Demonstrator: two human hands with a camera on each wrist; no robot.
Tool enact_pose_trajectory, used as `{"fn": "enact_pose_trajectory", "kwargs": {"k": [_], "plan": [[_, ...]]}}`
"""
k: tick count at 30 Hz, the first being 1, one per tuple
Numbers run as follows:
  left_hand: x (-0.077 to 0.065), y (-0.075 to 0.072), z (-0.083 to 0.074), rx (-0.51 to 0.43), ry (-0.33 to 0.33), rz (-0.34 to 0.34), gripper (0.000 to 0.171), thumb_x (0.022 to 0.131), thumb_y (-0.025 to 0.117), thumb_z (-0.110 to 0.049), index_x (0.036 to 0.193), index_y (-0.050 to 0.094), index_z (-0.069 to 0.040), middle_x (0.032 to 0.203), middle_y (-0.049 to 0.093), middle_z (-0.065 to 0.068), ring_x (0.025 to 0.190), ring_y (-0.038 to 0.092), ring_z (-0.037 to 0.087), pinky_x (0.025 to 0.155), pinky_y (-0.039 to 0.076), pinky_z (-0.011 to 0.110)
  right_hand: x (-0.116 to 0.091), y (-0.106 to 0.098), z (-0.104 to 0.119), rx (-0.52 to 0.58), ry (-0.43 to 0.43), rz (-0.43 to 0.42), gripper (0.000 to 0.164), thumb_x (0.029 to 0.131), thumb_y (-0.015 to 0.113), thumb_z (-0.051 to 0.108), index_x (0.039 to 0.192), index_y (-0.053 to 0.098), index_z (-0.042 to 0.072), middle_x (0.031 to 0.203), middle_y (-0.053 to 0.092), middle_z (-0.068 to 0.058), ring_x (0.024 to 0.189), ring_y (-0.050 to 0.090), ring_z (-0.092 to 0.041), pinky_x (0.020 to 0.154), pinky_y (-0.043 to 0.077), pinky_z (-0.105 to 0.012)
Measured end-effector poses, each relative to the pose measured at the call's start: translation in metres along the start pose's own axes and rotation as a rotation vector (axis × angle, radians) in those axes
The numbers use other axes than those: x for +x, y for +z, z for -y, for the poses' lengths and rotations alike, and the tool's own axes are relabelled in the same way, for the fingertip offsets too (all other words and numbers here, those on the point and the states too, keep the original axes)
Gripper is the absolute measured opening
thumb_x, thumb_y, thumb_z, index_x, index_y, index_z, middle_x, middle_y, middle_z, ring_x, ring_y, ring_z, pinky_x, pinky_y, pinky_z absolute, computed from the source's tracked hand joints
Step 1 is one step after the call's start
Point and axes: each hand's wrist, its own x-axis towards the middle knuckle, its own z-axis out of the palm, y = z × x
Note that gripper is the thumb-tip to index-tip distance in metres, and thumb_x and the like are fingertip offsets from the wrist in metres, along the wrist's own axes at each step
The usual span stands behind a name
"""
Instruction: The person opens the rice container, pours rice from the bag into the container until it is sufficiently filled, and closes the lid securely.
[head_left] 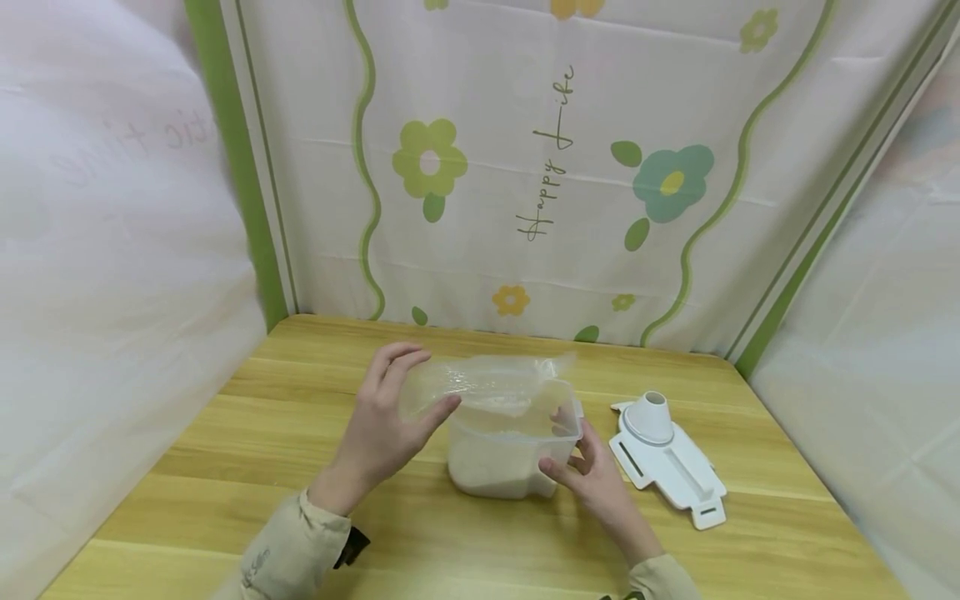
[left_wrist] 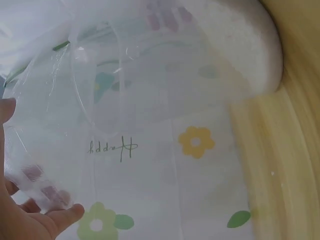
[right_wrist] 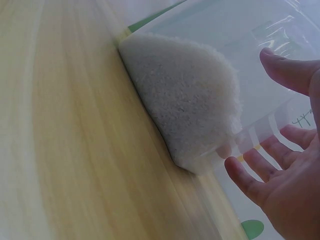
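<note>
A clear plastic bag (head_left: 487,379), thin and wrinkled, is tilted over the top of a translucent plastic container (head_left: 558,454). My left hand (head_left: 386,425) grips the bag's left end, thumb on the near side and fingers behind the film. White rice (right_wrist: 185,95) lies inside the container, heaped toward its base. Around the container's right side is my right hand (head_left: 603,487), its thumb on the near wall and its fingers at the far side. Through the film in the left wrist view, the left fingers (left_wrist: 37,172) show faintly.
Right of the container, a white plastic lid (head_left: 686,479) with a cone-shaped spout (head_left: 649,417) lies on the wooden table (head_left: 247,467). A flower-printed curtain (head_left: 480,250) hangs behind the table, and white cloth walls (head_left: 112,292) stand at both sides.
</note>
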Motion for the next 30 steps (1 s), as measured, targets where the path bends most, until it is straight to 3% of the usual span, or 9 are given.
{"fn": "enact_pose_trajectory", "kwargs": {"k": [10,16,26,30], "plan": [[-0.018,0.000,-0.003,0.021,-0.252,-0.130,0.045,0.094,0.066,-0.030,0.123,0.055,0.003,0.126,0.053,0.014,0.118,0.049,0.030,0.098,0.041,0.051,-0.004,0.000,0.002,0.029,0.014,-0.016,0.074,0.085,0.075,0.002,0.149,0.036,0.005,0.147,0.041,-0.018,0.132,0.038,-0.037,0.094,0.050,-0.038],[-0.027,-0.006,0.000,0.008,-0.416,-0.166,0.046,0.099,0.059,-0.033,0.126,0.053,0.004,0.125,0.052,0.016,0.118,0.049,0.031,0.099,0.040,0.051,-0.002,0.001,0.004,0.035,0.023,-0.001,0.076,0.086,0.076,0.004,0.150,0.035,0.006,0.148,0.040,-0.017,0.133,0.038,-0.036,0.095,0.050,-0.039],[-0.032,-0.013,0.002,-0.029,-0.538,-0.178,0.048,0.101,0.052,-0.039,0.126,0.053,0.003,0.123,0.054,0.014,0.108,0.051,0.030,0.089,0.042,0.048,-0.001,0.003,0.002,0.047,0.032,-0.008,0.075,0.085,0.077,0.004,0.149,0.037,0.007,0.147,0.040,-0.016,0.130,0.040,-0.040,0.093,0.051,-0.040],[-0.032,-0.012,0.003,-0.046,-0.549,-0.184,0.048,0.102,0.048,-0.039,0.125,0.053,0.004,0.121,0.054,0.015,0.108,0.050,0.029,0.088,0.040,0.047,-0.001,0.002,0.001,0.044,0.032,-0.025,0.074,0.084,0.077,0.004,0.148,0.039,0.006,0.146,0.041,-0.018,0.127,0.044,-0.040,0.091,0.053,-0.039]]}}
